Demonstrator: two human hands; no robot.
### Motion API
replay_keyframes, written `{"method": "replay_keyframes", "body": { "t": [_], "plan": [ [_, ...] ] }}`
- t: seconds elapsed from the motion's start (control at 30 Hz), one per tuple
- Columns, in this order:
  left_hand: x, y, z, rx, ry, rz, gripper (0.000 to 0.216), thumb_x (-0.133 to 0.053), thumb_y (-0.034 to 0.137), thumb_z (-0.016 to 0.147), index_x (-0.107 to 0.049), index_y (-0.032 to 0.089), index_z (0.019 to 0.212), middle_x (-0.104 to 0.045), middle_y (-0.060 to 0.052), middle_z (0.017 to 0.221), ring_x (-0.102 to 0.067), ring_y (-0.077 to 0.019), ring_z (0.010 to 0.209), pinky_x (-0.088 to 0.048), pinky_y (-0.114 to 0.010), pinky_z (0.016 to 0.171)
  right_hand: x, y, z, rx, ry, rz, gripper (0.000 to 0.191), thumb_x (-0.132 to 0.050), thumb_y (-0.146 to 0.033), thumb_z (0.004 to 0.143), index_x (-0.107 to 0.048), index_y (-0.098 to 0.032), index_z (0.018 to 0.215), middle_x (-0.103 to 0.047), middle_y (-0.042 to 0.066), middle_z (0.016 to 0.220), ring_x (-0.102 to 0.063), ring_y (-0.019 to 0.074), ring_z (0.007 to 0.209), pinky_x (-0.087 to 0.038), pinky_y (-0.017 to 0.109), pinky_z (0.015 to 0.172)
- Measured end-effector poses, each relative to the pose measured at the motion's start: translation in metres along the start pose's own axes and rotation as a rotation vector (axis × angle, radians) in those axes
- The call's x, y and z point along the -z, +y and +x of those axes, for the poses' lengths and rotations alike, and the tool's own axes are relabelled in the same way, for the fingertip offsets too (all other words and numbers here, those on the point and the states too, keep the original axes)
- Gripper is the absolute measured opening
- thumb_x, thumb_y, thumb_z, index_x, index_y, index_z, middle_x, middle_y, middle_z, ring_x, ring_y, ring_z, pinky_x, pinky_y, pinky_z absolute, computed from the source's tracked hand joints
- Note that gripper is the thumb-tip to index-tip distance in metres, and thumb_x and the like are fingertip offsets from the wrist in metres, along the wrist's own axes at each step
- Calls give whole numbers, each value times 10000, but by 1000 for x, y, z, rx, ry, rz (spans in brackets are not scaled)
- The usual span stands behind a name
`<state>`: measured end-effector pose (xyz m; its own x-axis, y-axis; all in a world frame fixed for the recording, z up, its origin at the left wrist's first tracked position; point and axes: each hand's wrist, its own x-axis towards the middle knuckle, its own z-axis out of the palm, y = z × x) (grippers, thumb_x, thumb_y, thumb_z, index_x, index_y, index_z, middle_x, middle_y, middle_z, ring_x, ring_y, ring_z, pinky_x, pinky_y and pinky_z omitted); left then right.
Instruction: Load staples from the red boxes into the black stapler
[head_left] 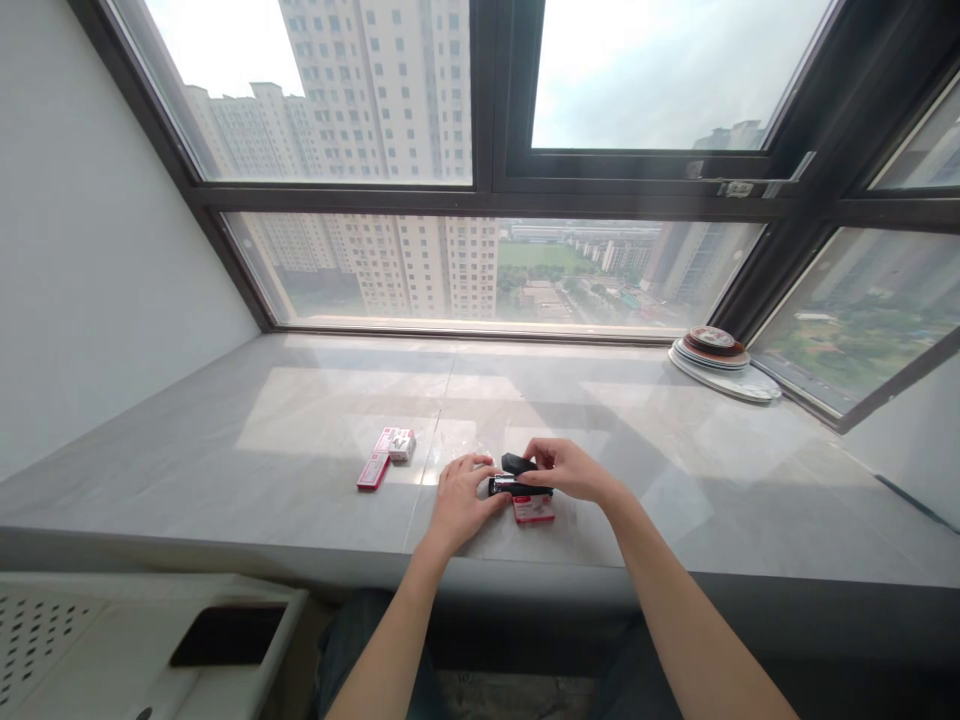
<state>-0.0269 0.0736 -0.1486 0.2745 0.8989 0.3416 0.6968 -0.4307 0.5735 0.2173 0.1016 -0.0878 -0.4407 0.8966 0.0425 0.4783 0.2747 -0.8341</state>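
Observation:
A black stapler (517, 488) with a shiny metal part lies between my two hands, its top arm raised from its base. My left hand (463, 500) has its thumb and fingers around the left end of the stapler. From the right, my right hand (566, 468) grips the stapler near its upper arm, with the fingers bent round it. Just in front of the stapler is a red and white box (534, 509), partly covered by it. Clear plastic wrapping (461, 440) lies behind my left hand.
Left of my hands sit a small white box (402, 445) and a long red and white box (375, 470). A stack of plates or discs (724, 375) stands by the window corner. The grey stone sill (225, 480) ends at a front edge above my legs.

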Motion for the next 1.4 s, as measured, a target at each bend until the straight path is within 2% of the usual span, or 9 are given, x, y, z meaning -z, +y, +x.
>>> {"method": "replay_keyframes", "body": {
  "t": [0.2, 0.37, 0.53, 0.63, 0.87, 1.13, 1.23, 1.33, 1.4],
  "plan": [
    [4, 3, -2, -21, 39, -12, 283, -756, 314, 842, -690, 306, 1117, -616, -28, 1304, -523, -279, 1272, -380, -461, 1111, -18, 1, -1, 4, 44, -181, 199, -723, -334, 799, -717, -197, 944, -553, -51, 659, -490, 125, 602, -321, 236, 573],
    [13, 22, -10, -58, 112, -48, 432, -490, 30, 870, -667, 298, 1159, -627, -41, 1279, -554, -246, 1242, -433, -439, 1082, -3, 13, -15, -81, 133, -215, 259, -678, -331, 801, -756, -202, 1012, -533, -41, 644, -492, 143, 621, -328, 242, 589],
    [0, 57, -11, -385, -180, -112, 684, -455, -82, 734, -708, 376, 1175, -662, 28, 1333, -573, -241, 1246, -468, -429, 1072, 13, 32, -27, -167, 291, -220, 349, -663, -387, 805, -762, -191, 1077, -457, -52, 598, -445, 141, 587, -297, 241, 561],
    [0, 58, -5, -431, -296, -142, 735, -486, -46, 747, -670, 407, 1295, -639, 43, 1395, -559, -248, 1289, -459, -433, 1113, 17, 39, -38, -197, 290, -160, 395, -647, -427, 832, -764, -188, 1125, -397, -59, 560, -389, 132, 548, -267, 241, 537],
    [31, 14, -3, -122, -240, -131, 711, -674, 194, 794, -545, 371, 1471, -615, -37, 1383, -549, -280, 1279, -437, -441, 1138, -9, 38, -73, -334, 252, 282, 685, -579, -708, 877, -638, -207, 1339, -404, -54, 562, -327, 122, 488, -285, 239, 481],
    [-19, 41, -7, -63, -180, -198, 885, -768, 208, 695, -468, 323, 1519, -656, -51, 1282, -587, -278, 1168, -452, -425, 1085, -43, 31, -65, -171, 182, 369, 687, -540, -689, 935, -587, -190, 1405, -454, -46, 599, -369, 120, 504, -334, 238, 507],
    [-17, 45, -10, -93, -153, -215, 880, -801, 297, 730, -441, 315, 1532, -606, -68, 1375, -551, -296, 1243, -433, -434, 1101, -48, 38, -64, -207, 237, 331, 752, -541, -691, 936, -529, -170, 1478, -477, -47, 571, -428, 143, 514, -359, 251, 529],
    [8, 27, -14, 23, 24, -135, 604, -688, 458, 889, -508, 318, 1448, -571, -69, 1401, -520, -288, 1281, -420, -438, 1095, -53, 45, -66, -283, 393, 291, 795, -485, -711, 957, -462, -167, 1536, -493, -49, 526, -473, 173, 521, -395, 276, 556],
    [32, 1, -18, 294, 294, 65, 397, -566, 476, 966, -586, 274, 1307, -595, -96, 1316, -520, -310, 1246, -413, -477, 1063, -56, 47, -68, -297, 464, 275, 781, -466, -715, 964, -473, -175, 1529, -500, -49, 522, -483, 181, 529, -414, 289, 576]
  ]
}}
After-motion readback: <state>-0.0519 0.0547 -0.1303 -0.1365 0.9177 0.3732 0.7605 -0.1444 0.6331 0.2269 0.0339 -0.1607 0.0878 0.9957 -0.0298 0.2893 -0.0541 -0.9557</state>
